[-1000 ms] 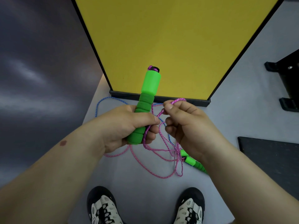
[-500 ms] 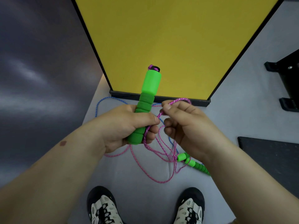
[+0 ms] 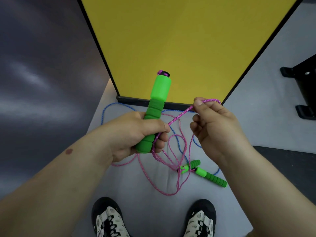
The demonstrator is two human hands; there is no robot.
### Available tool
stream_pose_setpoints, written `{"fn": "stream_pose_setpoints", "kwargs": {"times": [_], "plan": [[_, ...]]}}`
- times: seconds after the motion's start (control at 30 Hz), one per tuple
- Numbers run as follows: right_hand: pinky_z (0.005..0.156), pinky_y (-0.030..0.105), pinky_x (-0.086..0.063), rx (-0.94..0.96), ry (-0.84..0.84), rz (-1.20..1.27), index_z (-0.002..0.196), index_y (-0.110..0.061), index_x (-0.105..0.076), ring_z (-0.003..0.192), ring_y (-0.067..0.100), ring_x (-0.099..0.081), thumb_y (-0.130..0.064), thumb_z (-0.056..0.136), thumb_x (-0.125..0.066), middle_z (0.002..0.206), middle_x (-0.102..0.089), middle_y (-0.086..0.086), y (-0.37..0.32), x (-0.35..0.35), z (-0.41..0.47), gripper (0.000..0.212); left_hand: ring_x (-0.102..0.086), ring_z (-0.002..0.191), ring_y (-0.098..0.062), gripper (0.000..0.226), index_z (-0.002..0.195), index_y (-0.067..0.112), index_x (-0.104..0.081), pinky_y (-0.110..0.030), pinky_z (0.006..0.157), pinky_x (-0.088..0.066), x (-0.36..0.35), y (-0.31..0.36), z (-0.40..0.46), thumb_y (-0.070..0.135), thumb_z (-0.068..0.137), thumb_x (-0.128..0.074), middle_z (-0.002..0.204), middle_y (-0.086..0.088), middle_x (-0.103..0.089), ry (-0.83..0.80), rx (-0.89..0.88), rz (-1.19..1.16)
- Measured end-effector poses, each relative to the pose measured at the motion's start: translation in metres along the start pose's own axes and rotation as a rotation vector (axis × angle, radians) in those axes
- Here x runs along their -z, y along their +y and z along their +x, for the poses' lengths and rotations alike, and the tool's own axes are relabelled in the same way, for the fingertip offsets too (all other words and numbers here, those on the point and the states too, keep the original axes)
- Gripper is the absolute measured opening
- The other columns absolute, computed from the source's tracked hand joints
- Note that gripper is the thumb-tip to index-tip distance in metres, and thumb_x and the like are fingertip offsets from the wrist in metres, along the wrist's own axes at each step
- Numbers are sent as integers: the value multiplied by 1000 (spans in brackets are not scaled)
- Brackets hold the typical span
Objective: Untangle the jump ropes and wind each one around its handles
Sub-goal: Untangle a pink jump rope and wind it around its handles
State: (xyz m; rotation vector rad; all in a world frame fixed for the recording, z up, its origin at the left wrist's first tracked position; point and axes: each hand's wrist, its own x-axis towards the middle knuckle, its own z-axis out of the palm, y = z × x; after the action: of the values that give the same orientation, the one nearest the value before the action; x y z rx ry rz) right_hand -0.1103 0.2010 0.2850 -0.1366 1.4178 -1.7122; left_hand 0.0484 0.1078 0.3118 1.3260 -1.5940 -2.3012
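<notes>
Grip: your left hand is gripping green handle, right hand is pinching pink rope | progress: winding not begun, blue rope lying tangled on floor

Blue rope partly behind the hands

Lighting: even, soft, moderately bright, without hard shadows. Panel: saturated yellow, slightly mottled. Wall: dark, with pale smeared streaks of reflection. Floor: pale grey, no glare. Focus: sharp at centre, rope braid legible. Distortion: wide-angle, panel edges splaying outward, forearms swelling toward the lower corners. Shoes: slightly soft.
</notes>
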Motion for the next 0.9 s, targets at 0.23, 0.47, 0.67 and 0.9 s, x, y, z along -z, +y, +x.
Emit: {"fn": "stream_pose_setpoints", "kwargs": {"times": [0.23, 0.47, 0.67, 0.9], "plan": [[55, 21, -47, -112, -211, -75, 96, -14, -69, 59, 8, -52, -17, 92, -69, 81, -64, 1, 11, -7, -10, 5, -60, 58, -17, 9, 94, 3, -66, -28, 62, -56, 0, 0, 0, 11, 93, -66, 71, -8, -67, 16, -6, 10], [57, 23, -45, -58, -254, -155, 91, -15, -71, 59, 8, -52, -13, 91, -68, 76, -60, 3, 16, -10, -13, 4, -61, 57, -17, 11, 95, 3, -67, -31, 67, -56, 0, 0, 1, 13, 92, -68, 70, -7, -67, 35, 3, -14], [56, 22, -47, -1, -43, -23, 86, -16, -69, 57, 9, -51, -18, 92, -69, 72, -58, 1, 5, -3, -4, 6, -59, 56, -17, 10, 94, 2, -66, -30, 64, -56, 1, -1, 2, 11, 92, -67, 70, -8, -66, 6, 1, -12], [57, 22, -48, -85, -92, -25, 90, -17, -69, 58, 8, -52, -22, 91, -71, 82, -64, 2, 9, -4, -5, 6, -59, 57, -17, 7, 92, 3, -65, -27, 59, -55, 1, -1, 1, 10, 93, -67, 71, -8, -65, -5, 1, 14]]}}
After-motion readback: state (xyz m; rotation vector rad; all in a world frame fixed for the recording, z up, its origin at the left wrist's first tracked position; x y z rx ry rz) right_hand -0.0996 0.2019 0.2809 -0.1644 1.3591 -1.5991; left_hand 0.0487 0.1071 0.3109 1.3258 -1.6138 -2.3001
